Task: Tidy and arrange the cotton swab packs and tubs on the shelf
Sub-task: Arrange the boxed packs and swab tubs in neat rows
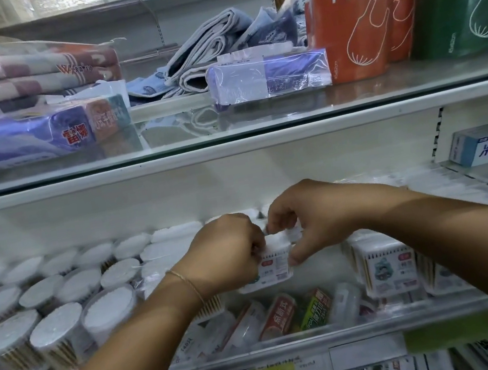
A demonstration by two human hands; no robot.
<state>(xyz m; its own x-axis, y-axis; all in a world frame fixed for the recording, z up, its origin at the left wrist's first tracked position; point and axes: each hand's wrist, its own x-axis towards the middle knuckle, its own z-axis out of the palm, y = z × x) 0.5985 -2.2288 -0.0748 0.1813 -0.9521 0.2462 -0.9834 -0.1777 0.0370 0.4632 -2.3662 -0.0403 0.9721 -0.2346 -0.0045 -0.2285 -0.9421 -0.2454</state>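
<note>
We record a glossy white rectangular plastic cotton swab box [273, 266], paper-labelled, pinched between our left hand [228, 252] and right hand [305, 226].

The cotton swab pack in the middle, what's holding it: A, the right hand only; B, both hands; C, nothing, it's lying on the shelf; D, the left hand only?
B: the left hand and the right hand both grip the cotton swab pack from opposite sides.

One wide-angle camera, worn on the head, faces the shelf [296, 343] squarely from close by, tilted slightly down; the glass shelf [228, 142] above sits near eye level.
</note>
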